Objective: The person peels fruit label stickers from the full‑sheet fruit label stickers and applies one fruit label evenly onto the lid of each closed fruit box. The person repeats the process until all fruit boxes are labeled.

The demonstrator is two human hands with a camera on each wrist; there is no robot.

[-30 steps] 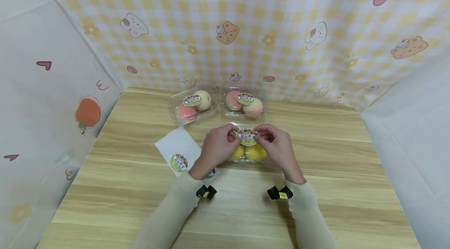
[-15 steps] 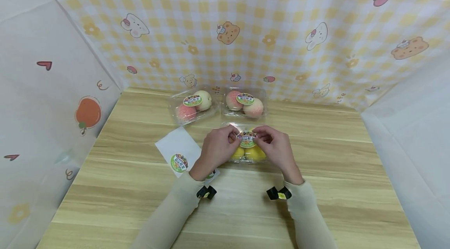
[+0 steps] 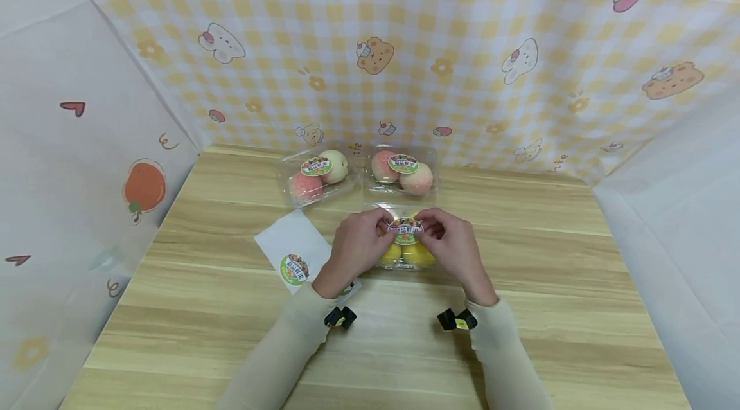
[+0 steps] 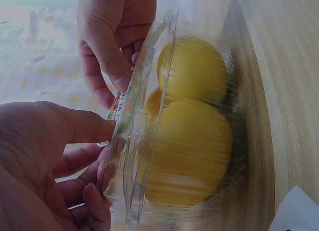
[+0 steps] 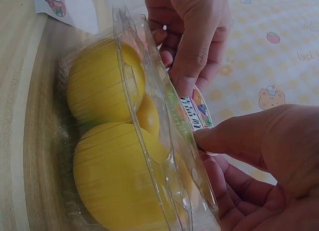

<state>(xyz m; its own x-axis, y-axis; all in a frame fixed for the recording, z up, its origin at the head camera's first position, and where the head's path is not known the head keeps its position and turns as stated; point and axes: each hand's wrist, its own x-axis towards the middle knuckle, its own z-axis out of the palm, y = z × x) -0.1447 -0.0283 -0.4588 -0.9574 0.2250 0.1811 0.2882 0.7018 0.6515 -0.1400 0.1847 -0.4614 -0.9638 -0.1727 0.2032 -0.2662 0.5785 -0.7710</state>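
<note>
In the head view my left hand [image 3: 360, 240] and right hand [image 3: 453, 244] pinch opposite edges of a round, colourful fruit label sticker [image 3: 406, 231] between thumb and fingers. It lies right at the lid of a clear plastic clamshell box [image 3: 399, 265]. Inside are yellow fruits [image 4: 187, 151], seen from the side in both wrist views. The right wrist view shows the sticker [image 5: 195, 114] close against the lid, with its upper part standing up off it and a thumb at each side. The fingers behind the sticker are partly hidden.
Behind stand two more clear boxes: one with a pink and a cream peach [image 3: 306, 186], one with two pinkish peaches [image 3: 416, 177], each bearing a label. A white backing sheet [image 3: 297, 233] with stickers lies left, partly under the left forearm. A checked curtain [image 3: 439, 31] hangs behind.
Both hands have shifted slightly toward the body with the sticker, lowering it onto the lid area. The right hand has moved a little left. Boxes and sheet have stayed put.
</note>
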